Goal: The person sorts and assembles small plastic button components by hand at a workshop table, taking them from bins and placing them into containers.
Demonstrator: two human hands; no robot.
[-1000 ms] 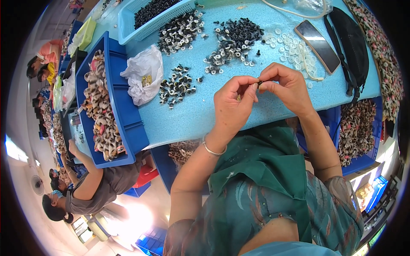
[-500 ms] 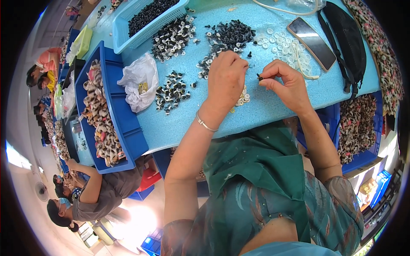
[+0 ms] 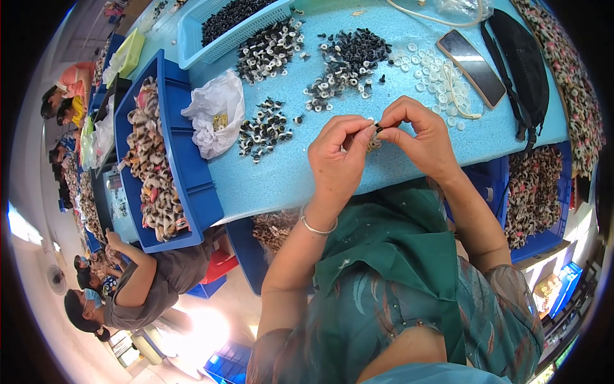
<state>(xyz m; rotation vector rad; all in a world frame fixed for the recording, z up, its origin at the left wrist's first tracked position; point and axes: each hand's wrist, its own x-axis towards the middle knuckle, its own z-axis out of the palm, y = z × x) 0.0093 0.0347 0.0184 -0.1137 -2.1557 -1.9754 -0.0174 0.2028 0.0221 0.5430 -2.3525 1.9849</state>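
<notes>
Two hands together at frame centre, above the near edge of a light blue table (image 3: 409, 160). Left hand (image 3: 339, 160) and right hand (image 3: 419, 137) meeting fingertip to fingertip, both pinched on one small dark part (image 3: 378, 128) held between them, just over the tabletop. Too small to tell its exact shape. Silver bangle (image 3: 318, 227) on left wrist. Heap of small black-and-white pieces (image 3: 265, 127) left of the hands; darker heap (image 3: 348, 64) above; scattered white rings (image 3: 432, 73) upper right. Crumpled white plastic bag (image 3: 216, 112) upper left, beside a long blue tray (image 3: 185, 153) of patterned pieces. Dark phone (image 3: 471, 67) and black pouch (image 3: 524, 70) at upper right. Another seated person (image 3: 137, 288) at lower left.
</notes>
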